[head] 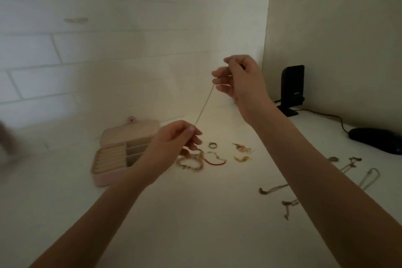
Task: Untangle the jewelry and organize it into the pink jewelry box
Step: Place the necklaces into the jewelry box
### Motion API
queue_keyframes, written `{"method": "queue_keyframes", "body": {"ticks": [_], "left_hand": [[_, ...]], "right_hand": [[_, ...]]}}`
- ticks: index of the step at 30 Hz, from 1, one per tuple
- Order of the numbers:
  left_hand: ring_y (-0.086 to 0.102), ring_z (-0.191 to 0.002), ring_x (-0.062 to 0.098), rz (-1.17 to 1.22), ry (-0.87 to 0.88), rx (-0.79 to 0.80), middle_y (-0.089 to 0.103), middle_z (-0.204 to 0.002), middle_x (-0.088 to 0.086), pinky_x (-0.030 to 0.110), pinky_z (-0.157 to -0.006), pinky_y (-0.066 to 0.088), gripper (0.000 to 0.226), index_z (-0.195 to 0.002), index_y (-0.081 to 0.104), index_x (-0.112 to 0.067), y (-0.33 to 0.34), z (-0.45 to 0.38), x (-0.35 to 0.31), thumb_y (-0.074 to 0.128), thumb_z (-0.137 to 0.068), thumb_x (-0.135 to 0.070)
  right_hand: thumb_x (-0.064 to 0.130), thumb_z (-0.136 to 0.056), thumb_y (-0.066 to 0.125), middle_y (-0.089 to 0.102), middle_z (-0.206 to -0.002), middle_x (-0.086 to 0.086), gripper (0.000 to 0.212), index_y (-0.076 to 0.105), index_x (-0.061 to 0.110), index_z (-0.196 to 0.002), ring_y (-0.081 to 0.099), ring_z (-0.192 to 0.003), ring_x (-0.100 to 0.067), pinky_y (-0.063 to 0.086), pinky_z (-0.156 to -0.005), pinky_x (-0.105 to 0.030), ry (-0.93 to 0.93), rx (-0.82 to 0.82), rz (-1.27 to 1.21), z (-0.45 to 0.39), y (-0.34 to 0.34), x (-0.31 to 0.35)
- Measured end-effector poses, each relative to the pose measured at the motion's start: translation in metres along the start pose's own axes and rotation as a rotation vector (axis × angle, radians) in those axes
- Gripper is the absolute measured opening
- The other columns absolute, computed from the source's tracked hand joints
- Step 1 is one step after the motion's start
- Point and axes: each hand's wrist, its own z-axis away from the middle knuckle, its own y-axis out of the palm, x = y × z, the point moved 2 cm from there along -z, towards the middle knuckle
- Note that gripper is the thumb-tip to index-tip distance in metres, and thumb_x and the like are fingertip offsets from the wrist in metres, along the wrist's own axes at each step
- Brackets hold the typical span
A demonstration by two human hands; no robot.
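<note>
A thin gold chain (204, 105) is stretched taut in the air between my two hands. My left hand (174, 146) pinches its lower end just above the table. My right hand (239, 78) pinches the upper end, raised higher and to the right. The pink jewelry box (108, 177) lies open on the table at the left, its ring rolls and small compartments showing, partly hidden by my left hand. Below my left hand lie a beaded bracelet (189, 164), a red cord bracelet (215, 161), a ring (212, 145) and two small gold pieces (242, 148).
More chains and pendants (289, 202) are scattered on the white table at the right, partly under my right forearm. A black device on a stand (291, 89) and a black mouse (376, 139) with a cable sit by the right wall. A tiled wall rises behind.
</note>
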Motion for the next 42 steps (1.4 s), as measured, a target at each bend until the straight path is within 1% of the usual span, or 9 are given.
{"method": "queue_keyframes", "body": {"ticks": [5,14,18,22,26,31,36,38,42], "left_hand": [[0.061,-0.065,0.005,-0.640,0.160,-0.173,0.066,-0.068,-0.014,0.020,-0.065,0.045,0.014,-0.076,0.064,-0.029,-0.080,0.001,0.020,0.060,-0.088,-0.022],[0.054,-0.060,-0.011,-0.818,0.057,-0.076,0.061,-0.062,-0.031,0.003,-0.056,0.038,0.029,-0.063,0.065,-0.034,-0.110,0.008,0.029,0.073,-0.076,-0.010],[0.054,-0.066,-0.005,-0.885,0.011,-0.035,0.066,-0.067,-0.006,0.006,-0.057,0.038,0.026,-0.060,0.067,-0.032,-0.121,0.009,0.040,0.074,-0.071,-0.009],[0.052,-0.065,0.002,-0.851,0.028,-0.019,0.063,-0.074,0.001,0.007,-0.058,0.037,0.016,-0.064,0.068,-0.033,-0.121,0.008,0.041,0.071,-0.064,-0.017],[0.059,-0.077,-0.002,-0.454,0.080,0.015,0.067,-0.082,-0.009,0.008,-0.066,0.043,0.032,-0.091,0.066,-0.032,-0.106,0.008,0.028,0.066,-0.059,-0.037],[0.068,-0.088,0.012,-0.142,0.025,0.093,0.072,-0.086,-0.005,0.023,-0.078,0.054,0.022,-0.097,0.066,-0.013,-0.088,0.012,0.028,0.066,-0.078,-0.002],[0.065,-0.067,0.001,-0.269,0.011,-0.191,0.072,-0.066,-0.006,0.007,-0.071,0.046,0.014,-0.080,0.071,-0.021,-0.114,0.010,0.026,0.072,-0.076,-0.008],[0.060,-0.059,-0.005,-0.457,0.000,-0.221,0.069,-0.059,-0.011,0.005,-0.064,0.042,0.014,-0.072,0.071,-0.025,-0.118,0.010,0.029,0.076,-0.073,-0.012],[0.054,-0.056,-0.011,-0.792,0.015,-0.168,0.062,-0.056,-0.013,0.001,-0.056,0.036,0.020,-0.067,0.068,-0.027,-0.116,0.012,0.032,0.073,-0.074,-0.009]], "right_hand": [[0.011,-0.101,0.035,0.061,-0.067,-0.007,0.014,0.048,0.009,-0.096,0.059,-0.053,-0.013,0.051,-0.054,-0.022,0.007,-0.061,-0.187,-0.009,0.021,-0.017],[0.010,-0.100,0.038,0.061,-0.069,-0.009,0.013,0.050,0.005,-0.102,0.063,-0.057,-0.016,0.057,-0.060,-0.027,0.064,0.211,0.015,0.010,0.049,-0.055],[0.010,-0.100,0.040,0.062,-0.068,-0.009,0.011,0.050,0.006,-0.096,0.063,-0.056,-0.016,0.055,-0.056,-0.026,0.082,0.269,0.042,0.015,0.055,-0.061],[0.008,-0.100,0.039,0.062,-0.070,-0.011,0.012,0.050,0.005,-0.099,0.063,-0.058,-0.018,0.056,-0.058,-0.026,0.125,0.357,0.024,0.027,0.064,-0.067],[0.008,-0.100,0.039,0.063,-0.072,-0.010,0.012,0.050,0.006,-0.098,0.064,-0.063,-0.019,0.057,-0.063,-0.030,0.162,0.464,-0.008,0.040,0.076,-0.077],[0.009,-0.098,0.044,0.065,-0.081,-0.011,0.010,0.053,0.005,-0.097,0.067,-0.071,-0.020,0.059,-0.066,-0.032,0.170,0.450,-0.022,0.043,0.078,-0.083],[0.014,-0.087,0.060,0.066,-0.083,0.002,0.006,0.065,0.012,-0.086,0.064,-0.066,-0.009,0.052,-0.062,-0.021,-0.075,0.204,0.607,0.033,0.051,-0.103],[0.017,-0.083,0.063,0.066,-0.080,0.008,0.006,0.068,0.016,-0.081,0.055,-0.062,0.001,0.043,-0.061,-0.014,-0.109,0.260,0.828,0.035,0.048,-0.117],[0.020,-0.085,0.062,0.064,-0.091,0.004,0.011,0.071,0.022,-0.090,0.055,-0.074,-0.009,0.048,-0.070,-0.030,-0.135,0.394,1.006,0.043,0.051,-0.132]]}}
